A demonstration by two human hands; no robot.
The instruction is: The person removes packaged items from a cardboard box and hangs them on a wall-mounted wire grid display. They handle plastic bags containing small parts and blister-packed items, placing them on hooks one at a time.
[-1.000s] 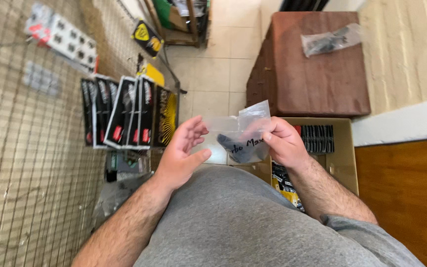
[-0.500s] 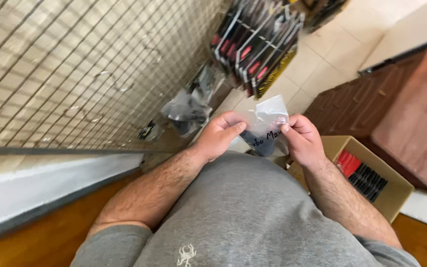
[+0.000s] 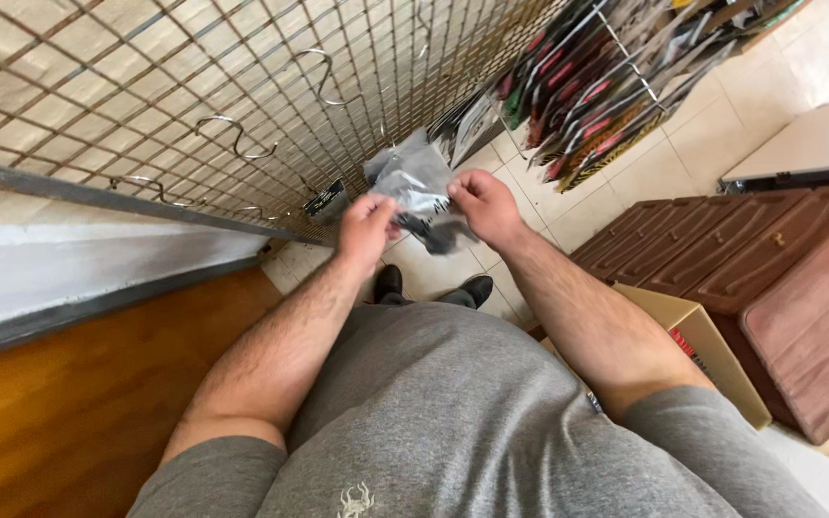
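Head view: a small clear plastic bag with dark contents is held up before the wire grid panel, just below its empty metal hooks. The bag looks light, limp and slick; its upper corners appear the soundest hold. The left hand pinches the bag's left edge with fingers pressed together. The right hand pinches the right edge likewise. Hanging packaged goods lie beyond; a cardboard box stands on the floor at right.

The wire grid panel stands close ahead of both hands, its bare hooks jutting toward them. Hanging packets crowd the grid's right part. Open tiled floor lies below; a cardboard box and brown cabinet block the right.
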